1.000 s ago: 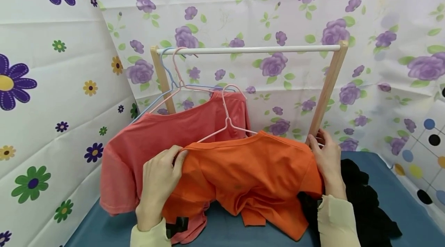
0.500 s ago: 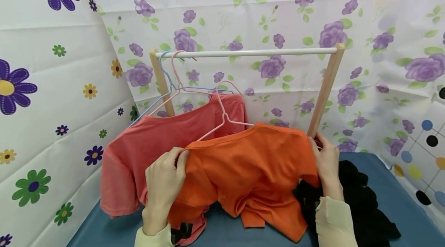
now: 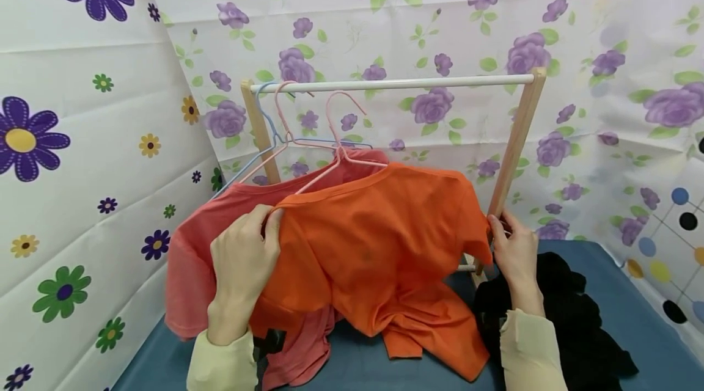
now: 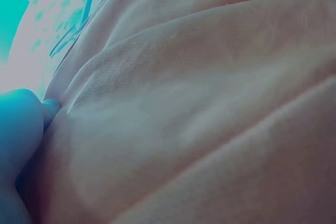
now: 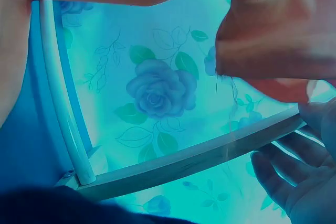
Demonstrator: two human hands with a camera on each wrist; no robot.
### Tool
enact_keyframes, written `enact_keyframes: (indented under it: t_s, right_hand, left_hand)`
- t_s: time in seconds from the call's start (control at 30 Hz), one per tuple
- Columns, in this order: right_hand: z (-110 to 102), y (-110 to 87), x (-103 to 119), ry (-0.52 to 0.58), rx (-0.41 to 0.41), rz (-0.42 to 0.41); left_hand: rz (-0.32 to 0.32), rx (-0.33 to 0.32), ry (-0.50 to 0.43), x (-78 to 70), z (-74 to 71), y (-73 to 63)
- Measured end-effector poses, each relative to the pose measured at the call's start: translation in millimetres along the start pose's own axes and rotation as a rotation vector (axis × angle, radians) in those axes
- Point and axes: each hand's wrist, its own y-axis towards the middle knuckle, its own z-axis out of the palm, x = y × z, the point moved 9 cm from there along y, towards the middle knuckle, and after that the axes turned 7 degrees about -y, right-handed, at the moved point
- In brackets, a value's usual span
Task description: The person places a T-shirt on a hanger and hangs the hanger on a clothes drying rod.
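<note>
An orange T-shirt (image 3: 379,226) hangs on a pink hanger (image 3: 340,153), whose hook stands free just below the white rail (image 3: 407,83). My left hand (image 3: 244,259) pinches the shirt at its left shoulder, thumb over the fabric. Close up in the left wrist view, the shirt's cloth (image 4: 199,108) fills most of the frame, with a fingertip at its edge. My right hand (image 3: 514,253) holds the rack's right wooden post (image 3: 514,153), beside the orange sleeve. In the right wrist view, thumb and fingers (image 5: 273,179) lie on either side of that post.
A coral-pink shirt (image 3: 189,269) hangs behind on the rail's left end, by a blue hanger (image 3: 269,128) and a pink one. Black cloth (image 3: 577,324) lies heaped on the blue surface (image 3: 574,247) at the right. Flower-printed sheets (image 3: 440,18) enclose the back and sides.
My left hand has raised the orange shirt and its hanger up and slightly left, bringing the hook nearer the rail. My right hand stays at the post as the sleeve slides up beside it.
</note>
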Motion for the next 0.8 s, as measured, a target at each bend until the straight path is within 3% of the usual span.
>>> enact_keyframes:
  t_s: [0.43,0.8]
  right_hand:
    - [-0.9,0.3,1.7,0.011,-0.020,0.005]
    - [1.5,-3.6,1.7,0.011,-0.008,0.027]
  left_hand:
    - [0.048,-0.046,0.039,3.9,-13.6,36.6]
    - [0.046,-0.041,0.050,10.0,-8.4,49.9]
